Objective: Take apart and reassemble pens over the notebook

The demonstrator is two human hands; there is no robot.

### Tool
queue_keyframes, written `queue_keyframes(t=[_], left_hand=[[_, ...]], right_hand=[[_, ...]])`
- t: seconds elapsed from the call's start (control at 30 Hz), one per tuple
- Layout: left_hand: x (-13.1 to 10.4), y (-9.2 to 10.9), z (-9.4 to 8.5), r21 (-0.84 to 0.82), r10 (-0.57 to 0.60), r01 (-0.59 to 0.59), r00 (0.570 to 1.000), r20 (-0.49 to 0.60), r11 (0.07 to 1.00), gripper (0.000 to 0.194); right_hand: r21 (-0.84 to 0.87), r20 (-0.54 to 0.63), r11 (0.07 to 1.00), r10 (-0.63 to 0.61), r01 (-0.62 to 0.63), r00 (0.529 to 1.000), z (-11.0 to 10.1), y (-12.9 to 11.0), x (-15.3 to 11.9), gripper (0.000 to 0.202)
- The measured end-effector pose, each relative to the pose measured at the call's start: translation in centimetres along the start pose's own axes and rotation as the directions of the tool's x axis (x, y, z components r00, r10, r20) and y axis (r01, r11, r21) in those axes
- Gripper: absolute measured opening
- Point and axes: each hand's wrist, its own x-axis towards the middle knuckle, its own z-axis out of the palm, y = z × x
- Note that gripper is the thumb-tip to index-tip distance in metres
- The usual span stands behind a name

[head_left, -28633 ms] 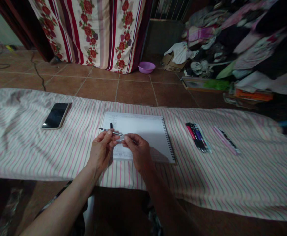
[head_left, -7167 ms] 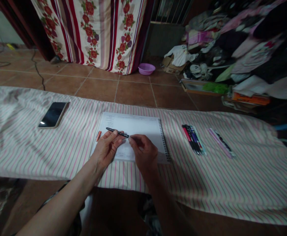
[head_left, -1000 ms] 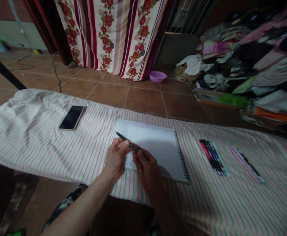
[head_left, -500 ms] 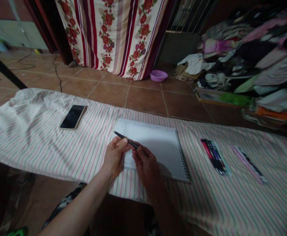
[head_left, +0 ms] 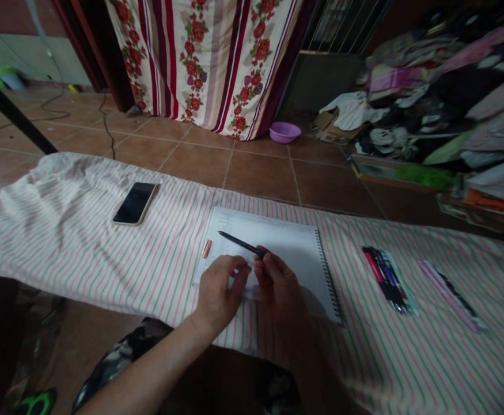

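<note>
A slim black pencil (head_left: pixel 239 241) points up and to the left above the notebook, its back end pinched in my right hand (head_left: pixel 280 282). Close beside it, my left hand (head_left: pixel 222 291) has curled fingers with thumb and fingertips together; whatever they may hold is too small to make out. Under both hands lies an open spiral notebook (head_left: pixel 290 242), its coil on the right and faint writing along the left and top of the page. A small orange, shiny piece (head_left: pixel 207 249) rests at the page's left edge.
A striped cloth (head_left: pixel 169 248) covers the surface. To the left lies a phone (head_left: pixel 135 203); to the right are a pack of pens (head_left: pixel 387 279) and a pink-and-black packet (head_left: pixel 453 295). Beyond, on the tiled floor, are a purple basin (head_left: pixel 285 132) and heaped clothes (head_left: pixel 442 86).
My left hand has let go of the pencil and moved down, right of where it was. The pencil stays in my right hand. The orange piece now shows. The view has shifted slightly.
</note>
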Motion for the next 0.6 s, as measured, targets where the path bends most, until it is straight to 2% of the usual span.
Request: queue_keyframes(t=[0.07, 0.13, 0.2, 0.33, 0.47, 0.6], left_hand=[[0.1, 0.0, -0.8, 0.225, 0.237, -0.221, 0.970, -0.047, 0.949, 0.011], [0.5, 0.0, -1.7, 0.382, 0.354, -0.313, 0.935, -0.040, 0.870, 0.015], [0.9, -0.2, -2.4, 0.485, 0.358, -0.328, 0.933, 0.032, 0.811, 0.022], [1.2, -1.0, -3.2, 0.565, 0.332, -0.375, 0.926, 0.181, 0.735, 0.029], [1.1, -1.6, -3.5, 0.558, 0.312, -0.396, 0.918, 0.243, 0.729, 0.024], [0.8, -2.1, -3.9, 0.551, 0.243, -0.371, 0.925, 0.293, 0.748, 0.025]], right_hand=[[-0.006, 0.048, 0.999, 0.032, -0.031, 0.998, 0.2, 0.1, -0.4, 0.027], [-0.006, 0.097, 0.999, 0.052, -0.051, 0.994, 0.3, 0.3, -0.6, 0.025], [-0.004, 0.119, 0.997, 0.073, -0.073, 0.990, 0.4, 0.6, -0.7, 0.025], [-0.030, 0.118, 0.991, 0.133, -0.130, 0.984, 0.3, 0.9, -0.7, 0.028], [-0.103, 0.189, 0.984, 0.166, -0.148, 0.968, 0.5, 1.1, -0.8, 0.027], [-0.168, 0.267, 0.981, 0.138, -0.095, 0.954, 0.4, 1.6, -0.8, 0.027]])
